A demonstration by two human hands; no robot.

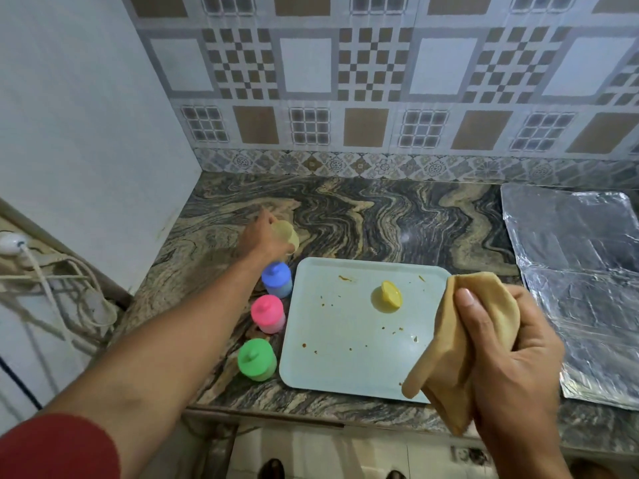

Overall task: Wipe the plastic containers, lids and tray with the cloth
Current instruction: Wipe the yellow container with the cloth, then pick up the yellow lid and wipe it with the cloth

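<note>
My left hand (260, 238) reaches out over the counter and grips a lidless yellow plastic container (287, 234), just beyond the row of closed containers. That row runs along the tray's left side: blue (276, 280), pink (268, 313) and green (257, 359), each with its lid on. A pale blue tray (345, 340) lies on the marble counter, speckled with brown food stains. A yellow lid (388, 295) rests on the tray near its far right. My right hand (498, 361) holds a bunched tan cloth (460, 340) above the tray's right edge.
A sheet of aluminium foil (581, 278) covers the counter to the right of the tray. The patterned tile wall stands behind. At the left, a white plug (12, 244) and cables (69, 292) hang by the white side wall. The counter's front edge (311, 418) runs below the tray.
</note>
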